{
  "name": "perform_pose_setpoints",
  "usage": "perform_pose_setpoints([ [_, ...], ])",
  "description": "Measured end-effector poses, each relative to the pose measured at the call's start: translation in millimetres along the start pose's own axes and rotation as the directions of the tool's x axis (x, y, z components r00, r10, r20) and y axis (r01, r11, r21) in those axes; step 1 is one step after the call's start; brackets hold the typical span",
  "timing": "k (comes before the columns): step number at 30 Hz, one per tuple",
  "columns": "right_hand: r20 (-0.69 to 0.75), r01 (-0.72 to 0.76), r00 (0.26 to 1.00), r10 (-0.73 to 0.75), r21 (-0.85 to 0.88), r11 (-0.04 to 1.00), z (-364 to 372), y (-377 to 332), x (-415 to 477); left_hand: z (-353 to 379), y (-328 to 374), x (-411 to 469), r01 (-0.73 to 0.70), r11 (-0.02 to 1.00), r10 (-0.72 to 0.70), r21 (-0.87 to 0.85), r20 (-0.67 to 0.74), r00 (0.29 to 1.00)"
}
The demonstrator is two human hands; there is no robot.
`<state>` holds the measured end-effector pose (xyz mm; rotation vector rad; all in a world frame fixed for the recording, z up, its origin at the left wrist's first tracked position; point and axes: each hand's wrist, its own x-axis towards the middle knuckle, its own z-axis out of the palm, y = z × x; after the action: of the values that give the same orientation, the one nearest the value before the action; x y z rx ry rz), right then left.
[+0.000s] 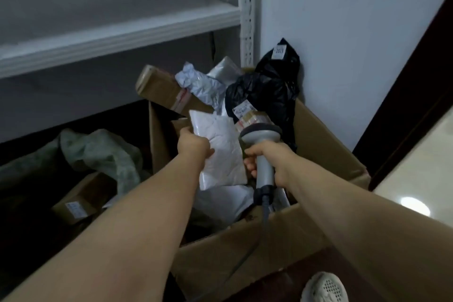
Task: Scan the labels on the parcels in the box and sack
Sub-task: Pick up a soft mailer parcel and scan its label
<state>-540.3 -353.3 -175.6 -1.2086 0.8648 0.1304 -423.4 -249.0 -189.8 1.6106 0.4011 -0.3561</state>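
**White parcel held over the box, blank face shown**

The parcel (220, 149) is held above the box (331, 140), its left edge pinched by the left grip (196, 148). Its long axis runs away and slightly left, with the crumpled blank face up. The scanner (260, 133) is clasped by the right grip (267, 157), its head aimed away, just beside the parcel. The black parcel (264, 91) beyond could be scanned by mistake, since the held parcel's printed side is hidden.
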Motion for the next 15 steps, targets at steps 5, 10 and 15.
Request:
perform_pose_setpoints([
  [5, -0.080, 0.181, 0.981, -0.176, 0.063, 0.981, 19.3, -12.7, -61.6, -55.8, 57.0, -58.2, -0.173, 0.984, 0.175, -0.035, 0.074, 0.982],
  [10, -0.099, 0.271, 0.961, -0.258, 0.147, 0.951, 47.3, -18.5, -107.4, -122.1, 86.7, -90.5, -0.445, 0.860, 0.462, 0.251, -0.011, 0.887],
  [15, -0.073, 0.340, 0.940, -0.332, 0.167, 0.926, 77.9, -16.6, -147.3, -173.0, 106.5, -111.7, -0.438, 0.853, 0.448, 0.284, 0.033, 0.893],
])
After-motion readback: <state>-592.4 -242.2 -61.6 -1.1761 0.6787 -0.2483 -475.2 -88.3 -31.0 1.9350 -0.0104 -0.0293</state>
